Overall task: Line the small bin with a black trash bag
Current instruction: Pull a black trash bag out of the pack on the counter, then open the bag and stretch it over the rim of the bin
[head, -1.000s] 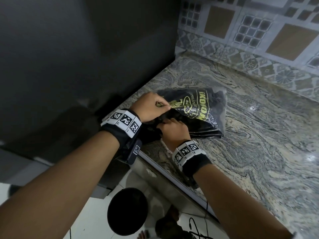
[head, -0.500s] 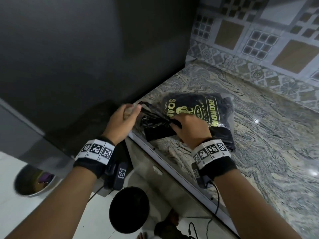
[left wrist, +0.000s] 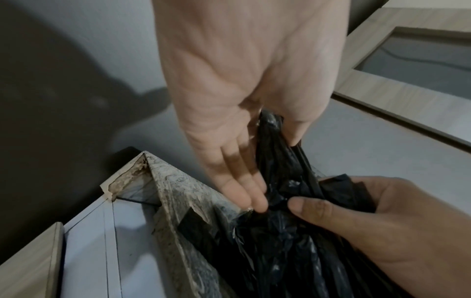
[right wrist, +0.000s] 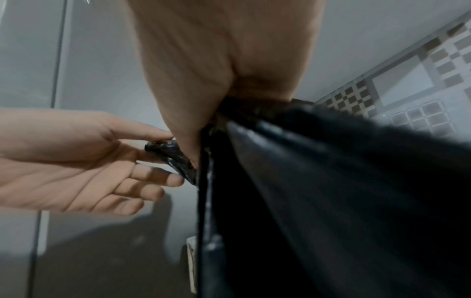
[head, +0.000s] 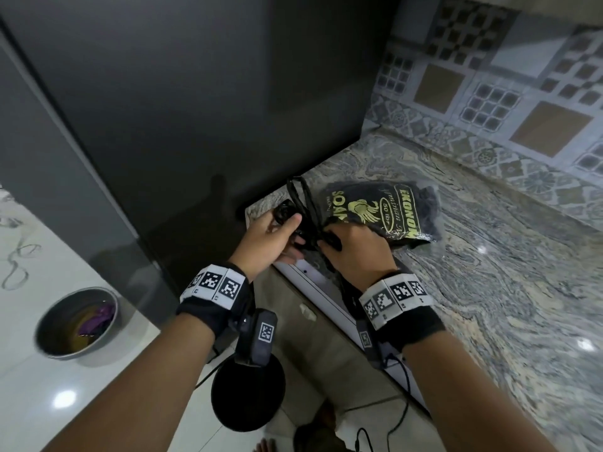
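A crumpled black trash bag (head: 301, 203) hangs between both hands at the counter's left corner, its handle loops standing up. My left hand (head: 290, 223) pinches a twisted end of the trash bag (right wrist: 165, 149) between thumb and fingers. My right hand (head: 329, 239) grips the bag's bunched body (left wrist: 280, 211) close beside the left hand. Just behind the right hand lies the printed pack of bags (head: 388, 210). The small black bin (head: 248, 396) stands on the floor below, its top edge hidden by the left wrist camera.
The marble counter (head: 489, 272) runs right to a patterned tile wall (head: 489, 93). A tall dark grey fridge (head: 163, 93) fills the left. A grey bowl (head: 49, 327) with purple scraps sits on the white floor. A cable (head: 401, 415) trails by the counter front.
The left hand has come closer to the right hand. The bag's handle loops now stand up between them. The view has swung left and shows the whole bowl.
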